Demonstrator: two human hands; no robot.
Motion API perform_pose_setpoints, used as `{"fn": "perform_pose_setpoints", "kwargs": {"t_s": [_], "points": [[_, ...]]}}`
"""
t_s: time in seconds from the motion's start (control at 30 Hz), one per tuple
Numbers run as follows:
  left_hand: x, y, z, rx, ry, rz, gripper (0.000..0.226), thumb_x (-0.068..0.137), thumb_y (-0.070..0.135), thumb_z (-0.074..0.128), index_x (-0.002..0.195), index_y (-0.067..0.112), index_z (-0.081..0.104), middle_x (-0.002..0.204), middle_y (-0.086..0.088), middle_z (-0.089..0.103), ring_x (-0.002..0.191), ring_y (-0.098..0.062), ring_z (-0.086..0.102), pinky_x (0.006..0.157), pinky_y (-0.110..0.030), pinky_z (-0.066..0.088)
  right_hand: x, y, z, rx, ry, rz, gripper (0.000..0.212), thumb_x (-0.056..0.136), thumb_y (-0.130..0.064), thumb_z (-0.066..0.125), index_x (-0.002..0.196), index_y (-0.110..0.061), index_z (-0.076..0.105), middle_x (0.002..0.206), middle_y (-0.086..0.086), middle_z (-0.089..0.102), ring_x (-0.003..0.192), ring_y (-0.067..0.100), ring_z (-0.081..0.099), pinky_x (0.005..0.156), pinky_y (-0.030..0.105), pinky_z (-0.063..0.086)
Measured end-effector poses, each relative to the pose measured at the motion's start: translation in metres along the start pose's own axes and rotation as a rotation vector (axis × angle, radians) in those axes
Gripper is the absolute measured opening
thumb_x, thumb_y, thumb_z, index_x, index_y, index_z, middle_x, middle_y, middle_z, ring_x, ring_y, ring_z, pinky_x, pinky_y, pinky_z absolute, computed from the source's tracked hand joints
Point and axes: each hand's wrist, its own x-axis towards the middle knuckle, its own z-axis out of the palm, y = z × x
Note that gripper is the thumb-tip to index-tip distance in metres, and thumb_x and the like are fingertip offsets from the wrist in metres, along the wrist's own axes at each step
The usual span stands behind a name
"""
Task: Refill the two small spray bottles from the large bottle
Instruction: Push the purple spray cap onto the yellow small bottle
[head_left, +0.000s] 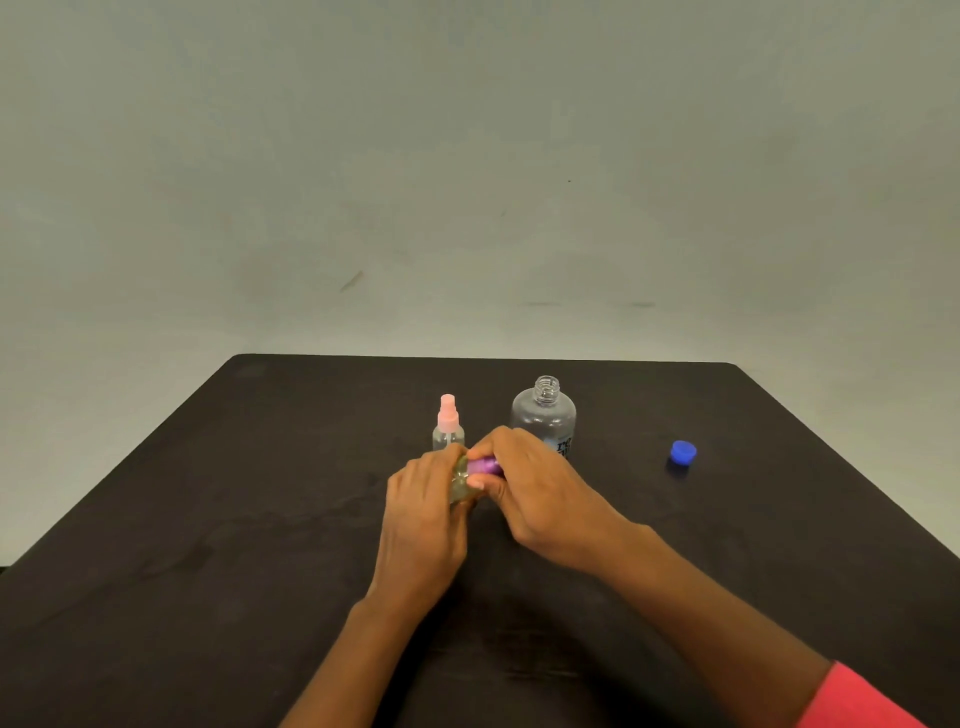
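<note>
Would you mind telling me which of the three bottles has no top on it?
The large clear bottle at the back; its threaded neck is bare. Both spray bottles carry tops.

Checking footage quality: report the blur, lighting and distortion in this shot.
Head view: soft even light, faint shadows; wide-angle bend curves the table edges; left hand and right hand slightly motion-blurred around the purple-capped bottle; large bottle label unreadable.
</note>
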Motion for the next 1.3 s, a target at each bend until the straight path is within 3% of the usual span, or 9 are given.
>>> {"fn": "perform_pose_setpoints", "kwargs": {"t_s": [0.13, 0.3, 0.4, 0.6, 0.77, 1.0, 1.13, 1.2, 1.3], "points": [[-0.001, -0.001, 0.000, 0.076, 0.024, 0.035, 0.035, 0.088, 0.024, 0.045, 0.122, 0.013, 0.046, 0.101, -0.009, 0.066, 0.091, -0.016, 0.056, 0.082, -0.031, 0.041, -0.002, -0.002, 0.008, 0.081, 0.077, 0.045, 0.025, 0.095, -0.034, 0.042, 0.102, -0.013, 0.053, 0.094, -0.005, 0.056, 0.082, 0.008, 0.050, 0.074, 0.023, 0.044], [-0.001, -0.002, 0.001, 0.107, 0.023, 0.028, 0.035, 0.088, 0.023, 0.044, 0.122, 0.014, 0.046, 0.108, -0.010, 0.067, 0.098, -0.015, 0.055, 0.090, -0.026, 0.036, -0.004, -0.006, 0.018, 0.122, 0.145, 0.130, 0.020, 0.094, -0.033, 0.046, 0.102, -0.015, 0.053, 0.095, -0.008, 0.056, 0.084, 0.007, 0.053, 0.072, 0.020, 0.047], [0.000, 0.001, 0.001, 0.094, 0.041, 0.009, 0.035, 0.088, 0.023, 0.045, 0.122, 0.014, 0.045, 0.109, -0.011, 0.066, 0.101, -0.014, 0.053, 0.087, -0.032, 0.040, -0.001, -0.007, 0.008, 0.080, 0.052, 0.110, 0.022, 0.095, -0.036, 0.044, 0.105, -0.018, 0.051, 0.099, -0.006, 0.057, 0.085, 0.007, 0.053, 0.075, 0.022, 0.048], [0.003, -0.001, -0.002, -0.002, 0.042, 0.001, 0.036, 0.088, 0.025, 0.047, 0.122, 0.017, 0.045, 0.110, -0.010, 0.064, 0.099, -0.011, 0.050, 0.088, -0.024, 0.034, 0.002, -0.002, -0.019, 0.022, -0.076, 0.036, 0.028, 0.098, -0.035, 0.037, 0.114, -0.015, 0.050, 0.107, -0.003, 0.057, 0.090, 0.008, 0.052, 0.079, 0.020, 0.045], [0.002, -0.004, 0.000, 0.010, 0.036, -0.002, 0.035, 0.087, 0.025, 0.048, 0.121, 0.017, 0.046, 0.111, -0.009, 0.065, 0.100, -0.011, 0.050, 0.090, -0.022, 0.031, 0.002, -0.001, -0.014, -0.151, -0.066, 0.007, 0.034, 0.098, -0.037, 0.029, 0.099, -0.011, 0.051, 0.091, 0.003, 0.058, 0.075, 0.016, 0.051, 0.067, 0.033, 0.046], [0.001, -0.006, -0.001, 0.145, 0.112, 0.040, 0.032, 0.087, 0.023, 0.050, 0.117, 0.012, 0.051, 0.109, -0.011, 0.067, 0.102, -0.014, 0.052, 0.090, -0.026, 0.032, 0.004, -0.011, -0.006, -0.165, -0.016, 0.115, 0.030, 0.098, -0.043, 0.025, 0.091, -0.017, 0.040, 0.075, -0.003, 0.051, 0.060, 0.014, 0.048, 0.053, 0.026, 0.036], [0.000, -0.007, -0.001, 0.243, 0.102, 0.077, 0.029, 0.090, 0.027, 0.050, 0.115, 0.012, 0.054, 0.107, -0.010, 0.068, 0.101, -0.016, 0.053, 0.089, -0.030, 0.034, 0.002, -0.009, -0.006, -0.244, -0.017, 0.251, 0.052, 0.087, -0.060, 0.013, 0.080, -0.018, 0.044, 0.070, -0.001, 0.051, 0.062, 0.017, 0.047, 0.057, 0.030, 0.036], [0.001, -0.004, 0.000, 0.203, 0.091, 0.064, 0.031, 0.088, 0.025, 0.050, 0.117, 0.014, 0.050, 0.108, -0.011, 0.068, 0.102, -0.015, 0.052, 0.090, -0.028, 0.033, 0.002, -0.009, -0.014, -0.197, -0.049, 0.238, 0.056, 0.086, -0.062, 0.015, 0.086, -0.018, 0.050, 0.076, -0.003, 0.055, 0.067, 0.014, 0.051, 0.063, 0.033, 0.045], [0.002, -0.002, 0.000, 0.140, 0.093, 0.029, 0.034, 0.087, 0.024, 0.049, 0.119, 0.014, 0.049, 0.111, -0.011, 0.067, 0.105, -0.014, 0.051, 0.093, -0.024, 0.030, 0.002, -0.006, -0.021, -0.039, -0.126, 0.168, 0.030, 0.095, -0.045, 0.040, 0.110, -0.021, 0.050, 0.097, -0.010, 0.056, 0.083, 0.006, 0.053, 0.073, 0.021, 0.046]]}}
